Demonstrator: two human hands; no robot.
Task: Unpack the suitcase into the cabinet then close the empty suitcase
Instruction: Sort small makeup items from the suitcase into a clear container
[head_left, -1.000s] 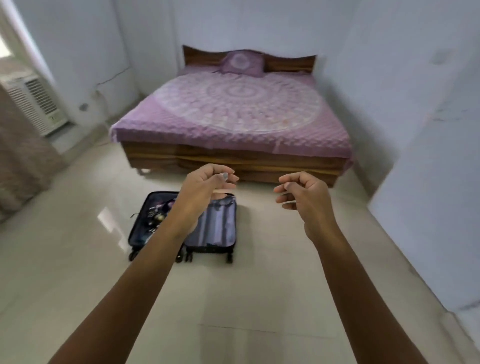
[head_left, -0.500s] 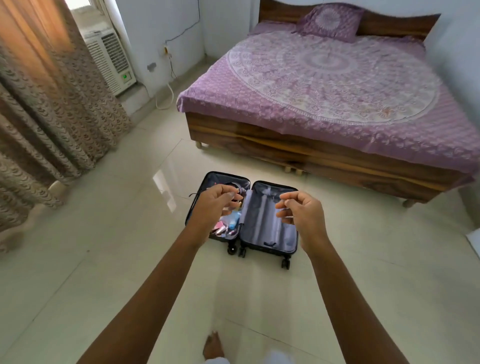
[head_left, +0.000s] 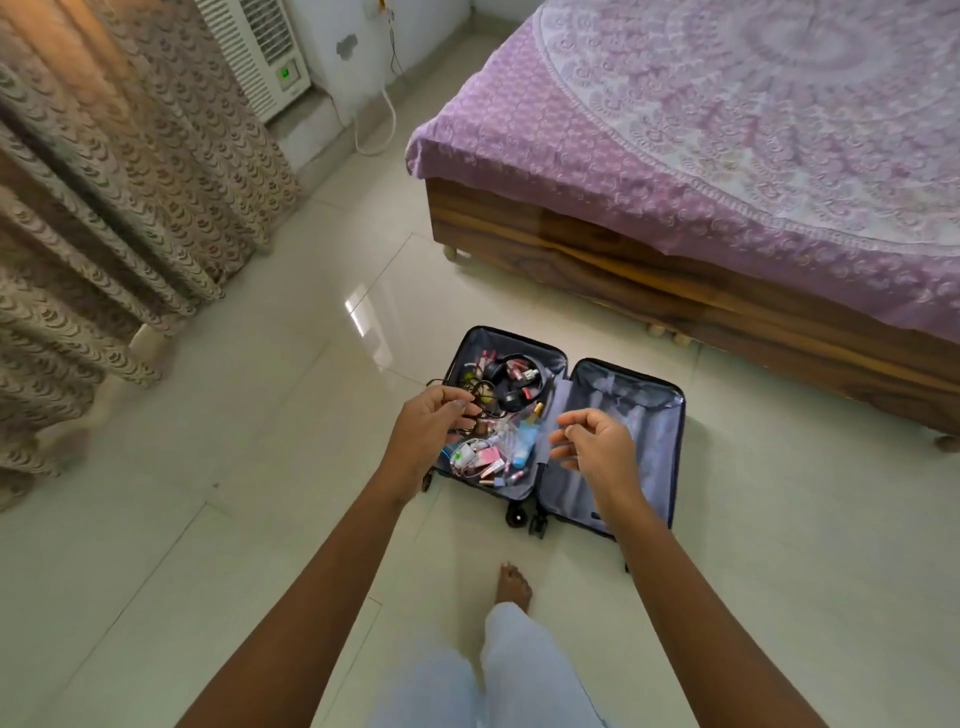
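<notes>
Suitcase (head_left: 563, 431) lies open flat on the pale tiled floor (head_left: 260, 519) just in front of me, near the foot of the bed (head_left: 727, 208), its wheels toward my bare foot (head_left: 511, 584). Its left half is crowded with small things: black headphones (head_left: 511, 382), a pale blue bottle (head_left: 524, 441), pink tubes and white cables I cannot sort out one by one. Its right half shows only grey lining. I see my left hand (head_left: 428, 431) above the near left edge of the filled half, fingers curled loosely with the thumb close to the fingertips, and nothing gripped that I can make out. My right hand (head_left: 597, 447) hangs above the seam between the two halves, fingers likewise half curled and empty. The two hands are apart, with the bottle and tubes showing between them. A patterned curtain (head_left: 104, 208) hangs at the left, with a white cooling unit (head_left: 260, 57) against the wall behind it, and a purple printed spread covers the wooden bed frame. No cabinet shows in this view.
</notes>
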